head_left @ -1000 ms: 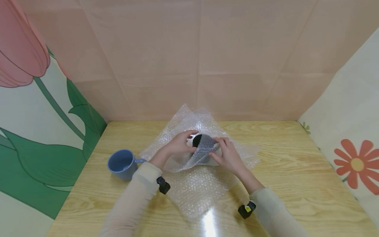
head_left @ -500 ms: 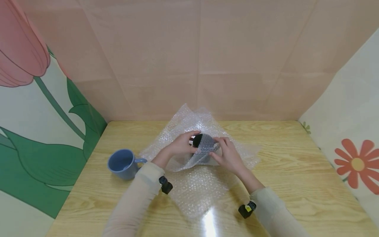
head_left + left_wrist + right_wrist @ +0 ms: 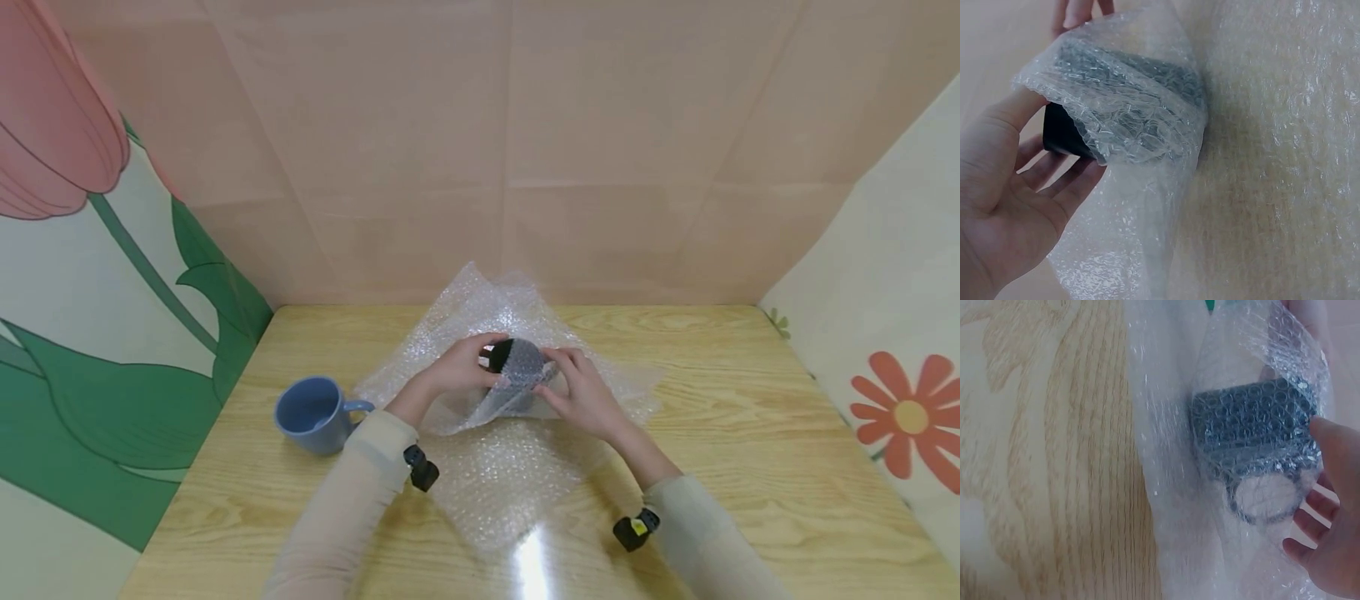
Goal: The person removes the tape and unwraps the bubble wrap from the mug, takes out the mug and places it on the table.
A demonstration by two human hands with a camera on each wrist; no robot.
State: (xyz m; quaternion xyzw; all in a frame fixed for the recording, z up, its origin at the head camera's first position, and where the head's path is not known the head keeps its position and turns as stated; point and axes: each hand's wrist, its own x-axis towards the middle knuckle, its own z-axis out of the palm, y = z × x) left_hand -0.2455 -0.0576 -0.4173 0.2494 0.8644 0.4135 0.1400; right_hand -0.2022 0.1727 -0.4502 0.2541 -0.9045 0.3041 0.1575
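A dark mug point(image 3: 522, 360) lies on its side on a sheet of bubble wrap point(image 3: 501, 492), with one flap folded over most of it. Its ring handle point(image 3: 1264, 520) shows through the plastic in the right wrist view. My left hand point(image 3: 456, 368) grips the mug's left end, thumb over the flap and fingers around the bare black part point(image 3: 1065, 132). On the other side my right hand point(image 3: 587, 395) holds the folded wrap against the mug, thumb and fingers curved around that edge. Some right fingertips are hidden by the plastic.
A blue mug point(image 3: 313, 415) stands upright on the wooden table point(image 3: 750, 433), left of my left forearm, its handle close to that sleeve. The spread wrap reaches toward the pink back wall point(image 3: 495, 150). Flowered panels flank both sides.
My left hand has moved slightly right and closed in around the mug's bare end. The right wrist has shifted a little to the right; the folded flap looks nearly the same.
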